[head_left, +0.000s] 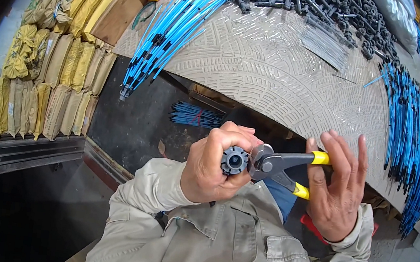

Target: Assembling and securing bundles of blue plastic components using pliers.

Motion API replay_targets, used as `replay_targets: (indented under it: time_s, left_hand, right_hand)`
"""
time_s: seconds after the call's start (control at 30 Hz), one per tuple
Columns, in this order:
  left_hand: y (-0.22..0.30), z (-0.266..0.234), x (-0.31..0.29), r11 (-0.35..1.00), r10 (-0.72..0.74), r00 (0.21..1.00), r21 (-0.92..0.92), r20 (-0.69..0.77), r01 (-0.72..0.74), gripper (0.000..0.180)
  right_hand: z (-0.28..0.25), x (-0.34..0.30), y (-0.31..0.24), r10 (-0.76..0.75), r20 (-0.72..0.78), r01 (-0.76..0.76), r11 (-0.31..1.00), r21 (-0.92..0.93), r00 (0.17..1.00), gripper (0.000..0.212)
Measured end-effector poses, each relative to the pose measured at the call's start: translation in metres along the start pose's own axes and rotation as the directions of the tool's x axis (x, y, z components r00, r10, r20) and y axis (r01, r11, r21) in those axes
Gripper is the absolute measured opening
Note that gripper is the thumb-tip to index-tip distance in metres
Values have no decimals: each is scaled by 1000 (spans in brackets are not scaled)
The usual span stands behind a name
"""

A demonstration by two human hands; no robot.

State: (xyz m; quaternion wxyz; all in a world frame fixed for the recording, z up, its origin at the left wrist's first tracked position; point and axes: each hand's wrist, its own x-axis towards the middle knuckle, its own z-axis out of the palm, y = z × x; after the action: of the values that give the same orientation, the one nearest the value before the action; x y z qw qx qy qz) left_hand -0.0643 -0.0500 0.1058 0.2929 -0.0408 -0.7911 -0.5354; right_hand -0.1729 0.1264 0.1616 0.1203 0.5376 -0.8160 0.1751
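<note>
My left hand [216,165] is closed around a round black plastic fitting [234,160], whose slotted end with a hole in the middle faces up. Dark end-cutting pincers [277,164] with yellow handle grips lie against my right hand [337,189], their handles spread apart. The fingers of that hand are stretched along the grips, the index finger and thumb nearest to them. Beside the fitting, the pincers' jaws touch or nearly touch my left fingers; what is between the jaws is hidden.
Ahead is a patterned table [258,74] bearing blue rods with black parts [172,28], a heap of black fittings [308,0] and thin clear sticks [326,46]. More blue rods [402,127] hang over its right edge. Stacked brown and yellow sacks [54,66] stand left.
</note>
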Motion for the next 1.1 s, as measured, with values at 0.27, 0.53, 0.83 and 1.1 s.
replay_targets:
  time_s: [0.27, 0.53, 0.83, 1.1]
  left_hand:
    - [2, -1, -3, 1000, 16, 1000, 14, 13, -16, 40]
    - [3, -5, -12, 1000, 18, 1000, 18, -7, -18, 39]
    - [8, -2, -8, 1000, 5, 1000, -30, 29, -4, 38]
    - [10, 1, -7, 1000, 10, 998, -17, 56, -9, 34]
  right_hand:
    - [-13, 4, -1, -109, 17, 110, 961, -252, 994, 34]
    - [-17, -6, -4, -201, 192, 257, 906, -335, 961, 32]
    - [81, -24, -4, 52, -487, -26, 998, 61, 872, 30]
    - [51, 16, 40, -478, -586, -1, 774, -633, 654, 60]
